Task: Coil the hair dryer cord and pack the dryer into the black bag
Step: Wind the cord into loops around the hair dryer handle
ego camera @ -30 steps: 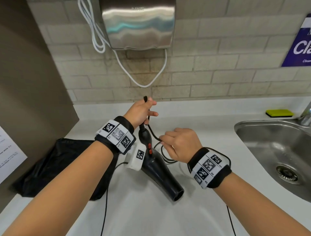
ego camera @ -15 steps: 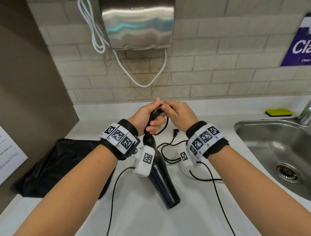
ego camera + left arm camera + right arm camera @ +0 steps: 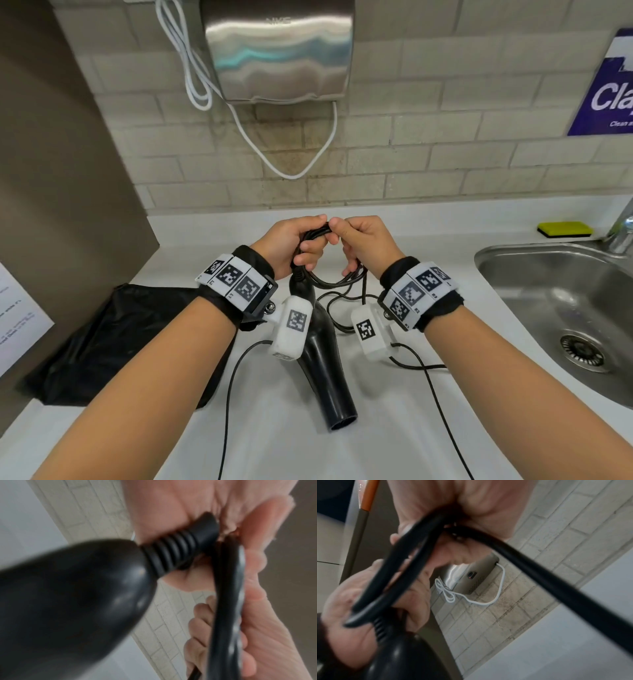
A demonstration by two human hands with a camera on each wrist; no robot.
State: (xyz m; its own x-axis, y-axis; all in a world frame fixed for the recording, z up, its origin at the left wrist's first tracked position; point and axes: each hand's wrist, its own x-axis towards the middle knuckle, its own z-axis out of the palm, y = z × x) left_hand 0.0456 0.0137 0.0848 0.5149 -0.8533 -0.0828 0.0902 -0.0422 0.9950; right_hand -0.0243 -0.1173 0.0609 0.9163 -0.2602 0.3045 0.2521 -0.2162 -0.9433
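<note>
Cord (image 3: 310,236) loops are gripped in left hand (image 3: 287,245) and pinched by right hand (image 3: 363,245), raised above counter (image 3: 394,428). Dryer (image 3: 325,370) hangs below left hand, nozzle down toward counter. Bag (image 3: 113,342) lies flat at left.

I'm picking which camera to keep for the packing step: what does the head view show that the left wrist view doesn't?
Only the head view shows the black bag on the counter, the dryer's nozzle, slack cord trailing there, the sink and sponge. Only the left wrist view shows the ribbed strain relief close up. Both show the left hand gripping cord loops at the hair dryer handle end, and the right hand.
</note>
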